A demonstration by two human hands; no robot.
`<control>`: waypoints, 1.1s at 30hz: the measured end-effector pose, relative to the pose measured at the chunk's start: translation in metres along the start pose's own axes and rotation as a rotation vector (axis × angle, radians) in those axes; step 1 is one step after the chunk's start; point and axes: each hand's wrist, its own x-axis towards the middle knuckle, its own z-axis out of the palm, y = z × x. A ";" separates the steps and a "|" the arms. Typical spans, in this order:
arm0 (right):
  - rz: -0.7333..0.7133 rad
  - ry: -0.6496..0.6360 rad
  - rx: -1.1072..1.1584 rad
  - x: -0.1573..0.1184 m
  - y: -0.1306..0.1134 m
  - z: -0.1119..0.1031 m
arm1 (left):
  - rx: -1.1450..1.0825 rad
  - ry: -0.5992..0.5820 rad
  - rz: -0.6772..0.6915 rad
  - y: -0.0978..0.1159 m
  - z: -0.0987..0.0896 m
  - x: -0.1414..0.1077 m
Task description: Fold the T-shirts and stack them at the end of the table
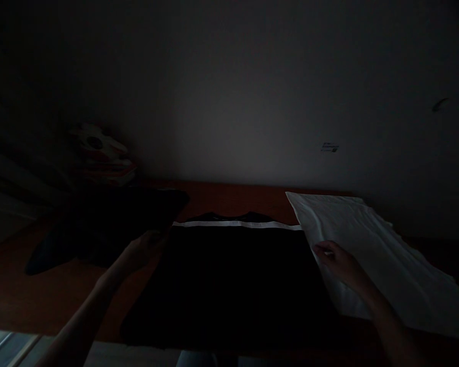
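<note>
A black shirt (233, 285) lies flat in front of me, with a white band (237, 224) across its far part and what looks like a neckline beyond it. My left hand (141, 250) hovers by the shirt's left edge, its fingers bent and mostly lost in shadow. On the other side, my right hand (336, 260) is beside the shirt's right edge, over a white cloth (371, 255). Its thumb and fingers are drawn together; whether any fabric is between them is hidden by the dark.
The brown table (61, 295) stands against a plain wall (229, 92). Dark clothing (118, 224) lies at the left, with a white and red object (103, 153) behind it. Pale curtain folds (11, 178) hang at far left. The room is very dim.
</note>
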 end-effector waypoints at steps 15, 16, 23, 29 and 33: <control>-0.011 0.050 0.185 0.067 -0.005 0.041 | -0.743 -0.053 -0.109 0.046 -0.009 0.035; -0.018 0.046 0.262 0.067 -0.008 0.039 | -0.829 -0.037 -0.127 0.047 -0.011 0.036; 0.004 -0.032 0.452 0.095 -0.032 0.040 | -0.798 0.146 -0.191 0.048 -0.006 0.080; -0.047 0.234 0.200 0.110 -0.045 0.057 | -0.397 0.285 -0.102 0.050 0.018 0.095; -0.347 0.145 0.008 0.063 -0.061 0.075 | -0.077 0.254 0.339 0.066 0.055 0.038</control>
